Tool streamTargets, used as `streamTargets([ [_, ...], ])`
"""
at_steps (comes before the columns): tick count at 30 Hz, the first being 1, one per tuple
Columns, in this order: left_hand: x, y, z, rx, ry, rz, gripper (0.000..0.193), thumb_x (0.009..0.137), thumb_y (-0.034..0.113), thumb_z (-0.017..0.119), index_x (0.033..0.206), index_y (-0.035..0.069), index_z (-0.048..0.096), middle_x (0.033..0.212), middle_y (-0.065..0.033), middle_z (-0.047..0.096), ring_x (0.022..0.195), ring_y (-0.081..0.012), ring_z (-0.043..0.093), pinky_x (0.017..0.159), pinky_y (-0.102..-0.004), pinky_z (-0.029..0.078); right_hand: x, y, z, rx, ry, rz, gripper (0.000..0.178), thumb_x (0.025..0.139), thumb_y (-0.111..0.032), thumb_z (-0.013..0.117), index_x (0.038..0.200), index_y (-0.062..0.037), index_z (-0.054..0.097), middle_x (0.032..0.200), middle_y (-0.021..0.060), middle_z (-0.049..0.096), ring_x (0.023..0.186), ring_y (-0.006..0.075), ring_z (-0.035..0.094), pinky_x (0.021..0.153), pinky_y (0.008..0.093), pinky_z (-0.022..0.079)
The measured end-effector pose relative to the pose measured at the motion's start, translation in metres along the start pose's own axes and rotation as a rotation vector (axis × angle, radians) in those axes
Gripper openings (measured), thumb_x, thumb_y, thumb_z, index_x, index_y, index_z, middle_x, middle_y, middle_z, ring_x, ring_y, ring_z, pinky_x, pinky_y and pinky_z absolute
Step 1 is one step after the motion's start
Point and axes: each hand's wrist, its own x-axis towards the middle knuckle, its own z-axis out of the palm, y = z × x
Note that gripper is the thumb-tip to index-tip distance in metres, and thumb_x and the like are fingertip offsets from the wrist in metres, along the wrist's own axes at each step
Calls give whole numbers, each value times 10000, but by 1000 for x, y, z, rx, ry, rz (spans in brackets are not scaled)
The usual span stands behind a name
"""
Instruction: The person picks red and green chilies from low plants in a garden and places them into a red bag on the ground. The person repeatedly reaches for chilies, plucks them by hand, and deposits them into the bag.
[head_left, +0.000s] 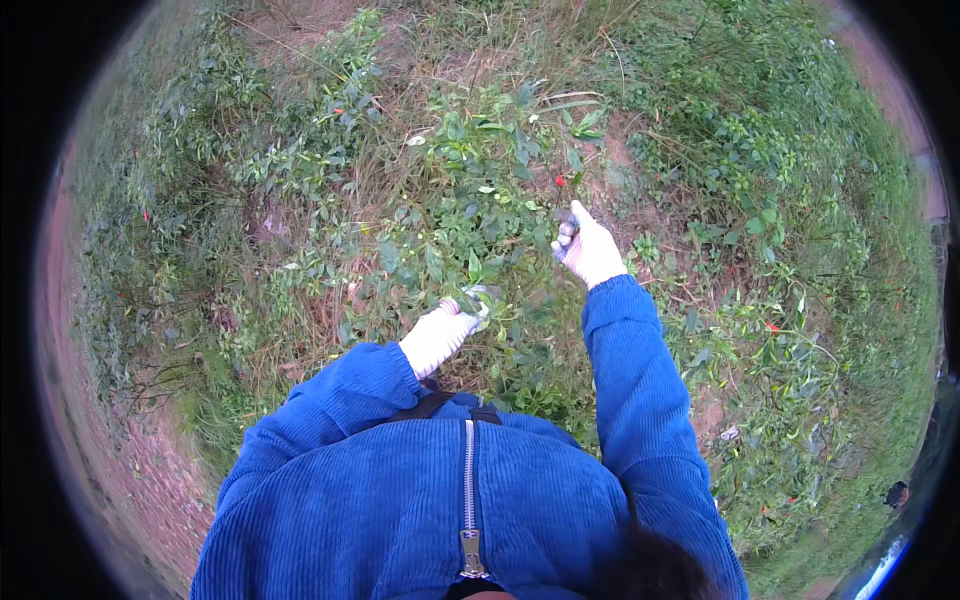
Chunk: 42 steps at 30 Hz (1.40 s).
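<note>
Reaching into leafy green plants, both hands wear white gloves with greyish fingers. Low among the leaves, the left hand has its fingers bent close together at a leafy stem; whether they grip it cannot be told. Farther out and to the right, the right hand is half curled with the thumb up, and what it may hold is too blurred to tell. A small red fruit sits just beyond its fingertips. More red fruits dot the plants to the right and left. Underneath lies brown ground with dry grass, and bare reddish soil shows at the near left. Blue corduroy sleeves cover the arms.
</note>
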Motion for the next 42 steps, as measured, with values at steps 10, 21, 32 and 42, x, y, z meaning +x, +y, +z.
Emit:
streamTargets([
  [10,-45,22,2,-172,130,16,346,991,162,513,1308,26,533,1216,-33,635,941,-98,562,888,-278,464,57,2,24,281,146,128,336,990,-370,493,960,-50,589,564,-51,363,484,115,336,509,311,344],
  [21,-10,38,8,171,28,205,403,993,234,508,1349,43,513,1203,-25,619,925,-97,529,883,-261,437,47,-9,20,295,79,191,458,946,-530,512,919,-80,588,595,-43,390,489,121,341,557,346,388],
  [32,45,73,49,384,102,371,575,971,192,532,1466,24,293,1415,-139,459,1227,-215,503,1044,-337,405,48,9,-17,146,106,-9,361,945,-427,544,699,-164,518,562,-18,450,500,147,435,558,366,445],
  [42,110,67,87,620,310,486,426,971,216,551,1383,157,461,1119,-181,643,1034,-247,626,898,-399,492,49,85,-104,-412,58,-505,150,953,-179,562,1025,-68,633,868,24,642,723,149,582,599,325,499],
])
